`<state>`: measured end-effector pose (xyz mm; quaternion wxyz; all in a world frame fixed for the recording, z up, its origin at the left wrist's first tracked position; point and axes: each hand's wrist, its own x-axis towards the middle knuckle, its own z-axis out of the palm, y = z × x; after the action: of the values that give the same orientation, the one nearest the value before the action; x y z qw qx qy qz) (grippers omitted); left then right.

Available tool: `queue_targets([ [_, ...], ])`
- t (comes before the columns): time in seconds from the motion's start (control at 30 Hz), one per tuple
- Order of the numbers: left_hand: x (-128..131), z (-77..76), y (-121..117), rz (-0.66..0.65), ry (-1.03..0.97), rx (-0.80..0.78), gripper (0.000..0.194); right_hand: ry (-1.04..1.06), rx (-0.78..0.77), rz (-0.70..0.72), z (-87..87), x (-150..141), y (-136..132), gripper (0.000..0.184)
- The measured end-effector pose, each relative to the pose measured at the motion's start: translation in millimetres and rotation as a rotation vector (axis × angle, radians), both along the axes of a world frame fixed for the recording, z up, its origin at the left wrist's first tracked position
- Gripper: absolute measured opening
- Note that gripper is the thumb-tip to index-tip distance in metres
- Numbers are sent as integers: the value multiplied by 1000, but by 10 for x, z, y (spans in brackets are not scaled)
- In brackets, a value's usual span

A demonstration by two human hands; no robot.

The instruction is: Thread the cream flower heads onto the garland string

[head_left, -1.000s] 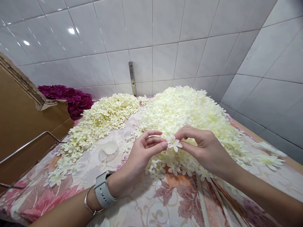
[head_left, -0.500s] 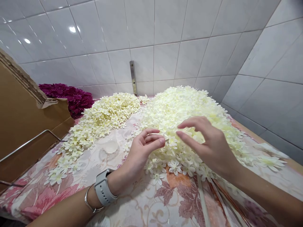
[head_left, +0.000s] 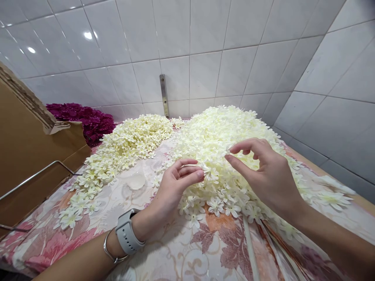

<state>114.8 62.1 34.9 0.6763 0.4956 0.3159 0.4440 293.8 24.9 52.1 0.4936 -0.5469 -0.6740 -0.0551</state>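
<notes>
My left hand [head_left: 178, 181] is half curled, its thumb pressed toward the bent fingers. A white artificial flower [head_left: 211, 172] shows right at these fingertips and appears pinched there, though the grip itself is partly hidden. To its right, my right hand [head_left: 265, 173] hovers over the large heap of white flowers [head_left: 225, 125]. Its thumb and index tips are close but apart, and I see nothing between them. A grey-banded watch [head_left: 129, 234] and a thin bangle [head_left: 109, 248] are on my left wrist.
Smaller cream flowers [head_left: 140, 134] are heaped left of centre, with purple flowers [head_left: 93, 123] behind. A cardboard box [head_left: 38, 152] and metal rod [head_left: 35, 177] stand at left. A translucent piece [head_left: 136, 180] lies on the floral tablecloth [head_left: 175, 249]. Tiled walls [head_left: 205, 74] enclose the back and right.
My right hand has moved a little up and right, away from my left hand, and its thumb and index tips have come closer. My left hand stays nearly in place.
</notes>
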Motion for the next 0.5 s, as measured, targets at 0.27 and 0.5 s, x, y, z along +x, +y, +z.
queue_targets([
  [0.27,11,22,-36,-25,20,-8,26,-71,-199,267,-19,-87,-44,12],
  [0.5,-1,7,-16,-17,21,10,23,73,-343,264,23,-86,-69,14],
])
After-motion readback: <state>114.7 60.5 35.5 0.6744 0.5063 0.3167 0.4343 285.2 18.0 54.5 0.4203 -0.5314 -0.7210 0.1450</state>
